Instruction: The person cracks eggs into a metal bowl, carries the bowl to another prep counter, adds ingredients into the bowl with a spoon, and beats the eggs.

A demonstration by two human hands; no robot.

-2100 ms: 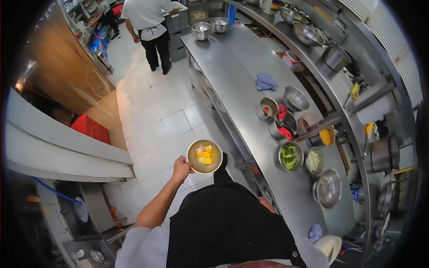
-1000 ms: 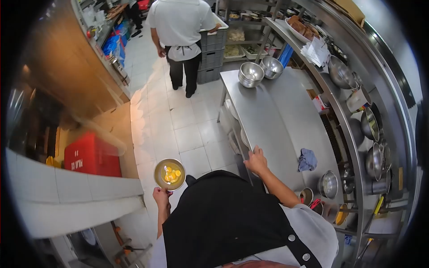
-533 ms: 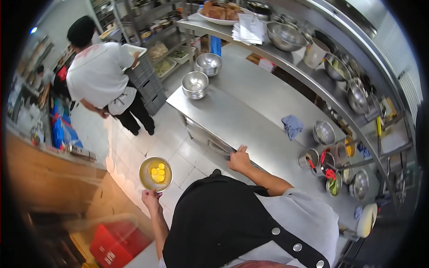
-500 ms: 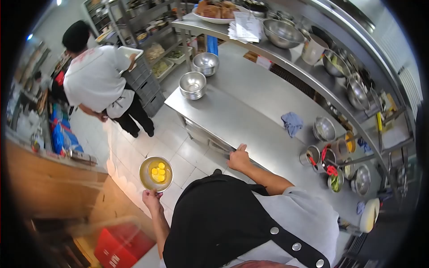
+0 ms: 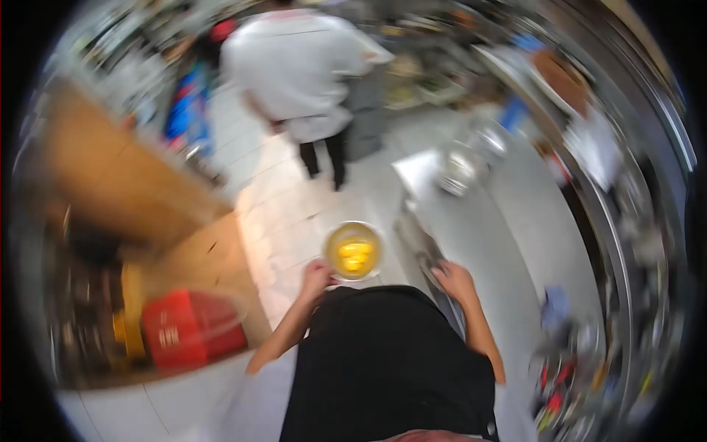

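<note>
My left hand is closed on the near-left rim of a round metal bowl. Several yellow egg yolks lie in clear liquid inside it. The bowl is held roughly level over the floor in front of my black apron. At the front edge of the steel counter, my right hand touches or nearly touches the metal; its fingers are too blurred to read. A dark handle-like part of the counter's front is just beyond those fingers.
A person in a white shirt stands ahead, back turned. Stacked metal bowls occupy the counter's far end; a blue cloth lies nearer. To the left are a wooden surface and a red box. Loaded shelving runs along the right.
The view has swung left, so the counter and shelves now appear further right and blurred. My left hand still holds the bowl, now closer to the middle. My right hand stays at the counter edge.
</note>
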